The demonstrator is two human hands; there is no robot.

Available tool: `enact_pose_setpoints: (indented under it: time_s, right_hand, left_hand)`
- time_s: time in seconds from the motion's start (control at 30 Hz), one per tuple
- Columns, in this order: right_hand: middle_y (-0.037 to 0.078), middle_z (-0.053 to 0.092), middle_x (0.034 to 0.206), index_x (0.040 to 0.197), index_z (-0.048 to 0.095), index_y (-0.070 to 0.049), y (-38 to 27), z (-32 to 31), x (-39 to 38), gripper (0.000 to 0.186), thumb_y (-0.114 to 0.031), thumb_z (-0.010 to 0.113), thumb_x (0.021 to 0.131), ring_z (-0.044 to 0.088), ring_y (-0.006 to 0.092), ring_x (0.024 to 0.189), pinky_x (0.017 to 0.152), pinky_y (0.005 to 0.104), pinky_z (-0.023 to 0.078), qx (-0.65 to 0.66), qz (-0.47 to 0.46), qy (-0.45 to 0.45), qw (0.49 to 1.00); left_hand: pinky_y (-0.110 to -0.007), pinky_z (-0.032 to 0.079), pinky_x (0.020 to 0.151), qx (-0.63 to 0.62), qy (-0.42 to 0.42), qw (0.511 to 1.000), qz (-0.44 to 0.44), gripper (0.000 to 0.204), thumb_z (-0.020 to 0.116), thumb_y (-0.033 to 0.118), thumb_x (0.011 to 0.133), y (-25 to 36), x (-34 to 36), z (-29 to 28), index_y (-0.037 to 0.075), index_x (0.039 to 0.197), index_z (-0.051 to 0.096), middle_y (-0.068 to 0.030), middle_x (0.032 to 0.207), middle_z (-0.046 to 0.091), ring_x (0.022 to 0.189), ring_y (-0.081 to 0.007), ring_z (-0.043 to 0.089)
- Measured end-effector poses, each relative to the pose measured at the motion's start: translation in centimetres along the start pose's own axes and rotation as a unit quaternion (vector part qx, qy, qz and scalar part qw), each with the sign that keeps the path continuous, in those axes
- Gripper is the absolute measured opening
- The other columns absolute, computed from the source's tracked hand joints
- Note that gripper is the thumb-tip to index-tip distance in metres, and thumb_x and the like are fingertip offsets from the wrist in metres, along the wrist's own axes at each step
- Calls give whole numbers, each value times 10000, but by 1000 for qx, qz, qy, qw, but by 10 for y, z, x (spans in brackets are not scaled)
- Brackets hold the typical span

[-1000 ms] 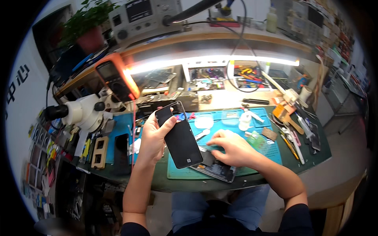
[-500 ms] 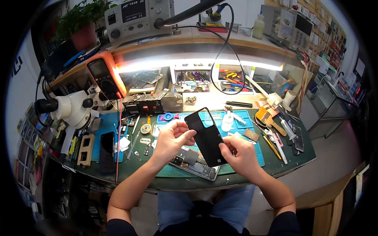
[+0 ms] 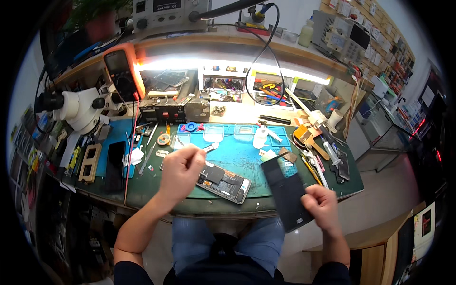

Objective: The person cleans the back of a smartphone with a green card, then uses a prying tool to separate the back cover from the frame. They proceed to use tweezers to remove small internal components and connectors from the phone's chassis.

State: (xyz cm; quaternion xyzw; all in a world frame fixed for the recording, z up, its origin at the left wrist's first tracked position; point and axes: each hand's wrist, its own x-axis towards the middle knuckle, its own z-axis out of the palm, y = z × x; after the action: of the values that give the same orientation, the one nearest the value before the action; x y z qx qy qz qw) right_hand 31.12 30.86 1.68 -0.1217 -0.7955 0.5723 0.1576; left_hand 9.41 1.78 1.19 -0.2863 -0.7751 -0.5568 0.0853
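Note:
My left hand (image 3: 180, 173) is closed in a pinch at the left part of the opened phone (image 3: 227, 184), whose inner parts show. Whatever those fingertips hold, if anything, is too small or hidden to make out. In my right hand (image 3: 322, 204) is a flat black phone panel (image 3: 285, 187), gripped by its lower right edge and tilted out past the mat's lower right. Under the opened phone lie a blue silicone mat (image 3: 237, 154) and the green desk cover (image 3: 142, 194).
Left stand a microscope (image 3: 78, 109), orange multimeter (image 3: 123, 73) and dark phone (image 3: 115, 166). Behind are clear boxes (image 3: 213, 133), tool trays (image 3: 268, 90) and a shelf (image 3: 237, 38) of equipment. Pens, syringes and tools (image 3: 323, 161) crowd the right. A cable hangs above.
My hands have parted: the left let go of the panel and moved left, its fingers closed. The right carried the panel right and down. The opened phone shows more. The view has shifted too.

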Motion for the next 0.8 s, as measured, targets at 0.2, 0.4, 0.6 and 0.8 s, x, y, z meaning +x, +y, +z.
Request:
enact_pose_setpoints:
  time_s: [0.2,0.4,0.6,0.8]
  right_hand:
    - [-38,569,816,921,626,47,35,-47,99,248,-166,611,1048,489,36,772,677,224,403,-120,-55,142,981]
    - [93,762,893,1119,743,46,112,-55,287,380,-289,745,941,681,121,804,754,301,533,-165,-146,103,970]
    - [150,734,927,993,766,-27,101,-13,297,271,-284,733,915,708,332,869,789,460,555,-613,-198,230,729]
    - [96,572,1457,1577,409,-77,45,22,217,829,-157,756,829,523,222,1322,1069,369,415,-279,-157,-158,934]
  left_hand:
    - [-274,485,558,-41,-298,948,-104,295,606,190,1040,14,-75,-39,22,824,716,-42,654,645,574,-89,596]
    - [-408,584,648,260,-334,906,14,153,650,160,962,-60,-153,-45,62,1027,749,-102,809,744,721,-309,721]
    - [-496,508,1004,417,-355,833,-77,340,704,160,875,-120,-201,-87,110,1208,755,-165,1257,694,1157,-367,639]
    - [-506,489,1016,480,-355,802,4,300,751,166,805,-154,-218,-85,85,1092,776,-111,1209,692,1239,-331,599]
